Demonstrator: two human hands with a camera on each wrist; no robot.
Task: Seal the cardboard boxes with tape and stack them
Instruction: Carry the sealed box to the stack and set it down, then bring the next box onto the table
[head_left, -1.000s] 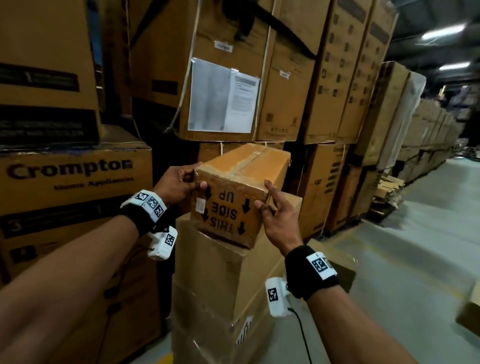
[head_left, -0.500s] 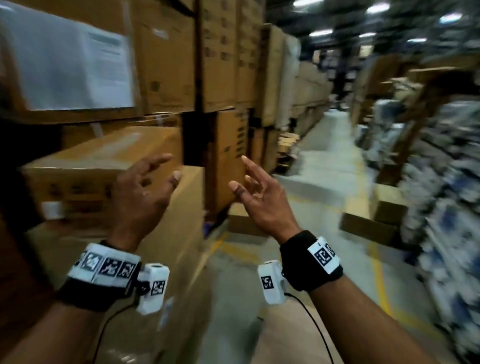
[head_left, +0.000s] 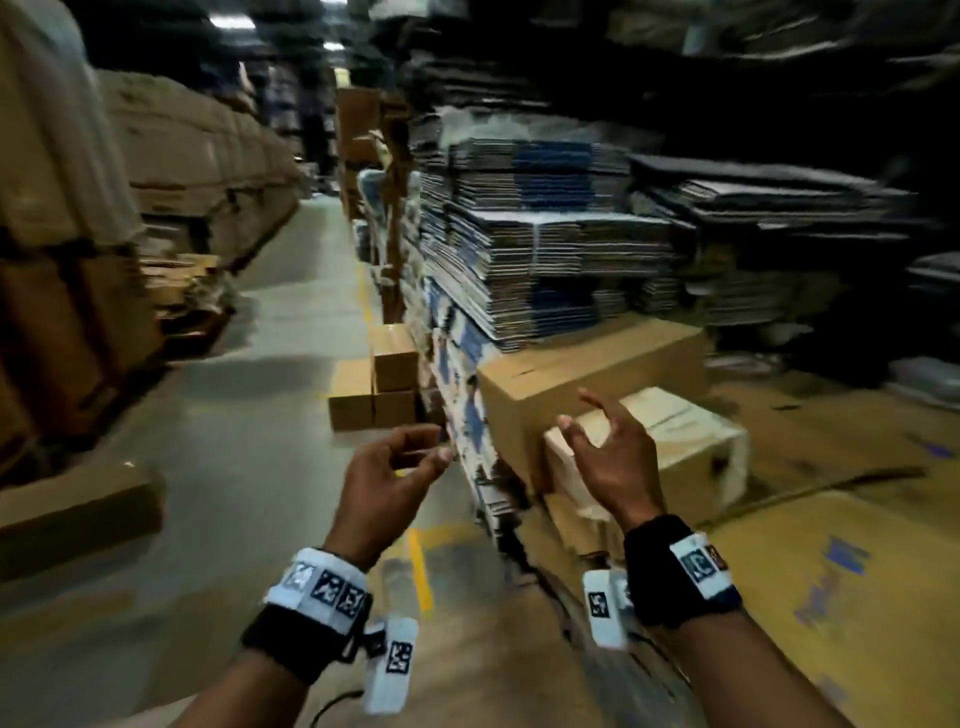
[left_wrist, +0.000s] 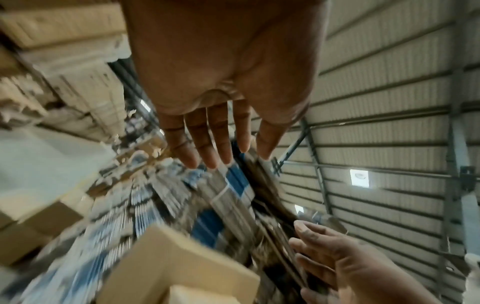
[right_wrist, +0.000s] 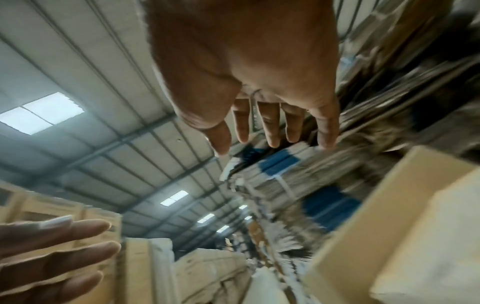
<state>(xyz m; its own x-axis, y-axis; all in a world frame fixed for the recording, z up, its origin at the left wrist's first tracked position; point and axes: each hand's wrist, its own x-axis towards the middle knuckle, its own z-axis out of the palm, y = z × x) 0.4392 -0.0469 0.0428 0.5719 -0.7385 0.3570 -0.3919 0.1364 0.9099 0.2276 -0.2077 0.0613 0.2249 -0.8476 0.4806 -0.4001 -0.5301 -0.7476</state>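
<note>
Both hands are empty and raised in front of me. In the head view my left hand (head_left: 415, 457) hangs with loosely curled fingers over the aisle floor. My right hand (head_left: 592, 431) is spread open just in front of a pale, tape-wrapped box (head_left: 691, 436). That box sits against a longer brown cardboard box (head_left: 597, 369). The left wrist view shows the left hand (left_wrist: 221, 152) with straight fingers holding nothing. The right wrist view shows the right hand (right_wrist: 272, 135) likewise, near the brown box (right_wrist: 389, 195). No tape roll is visible.
Tall piles of flattened blue-and-white cartons (head_left: 545, 249) rise behind the two boxes. Three small brown boxes (head_left: 374, 389) are stacked on the floor by the aisle. A low box (head_left: 78, 514) lies at the left, with stacked cartons (head_left: 156, 156) beyond. Flat cardboard sheets (head_left: 831, 571) cover the right.
Both hands let go of the small "this side up" box, left on the stack. My view swung right across the aisle to the flattened cartons, with both hands empty.
</note>
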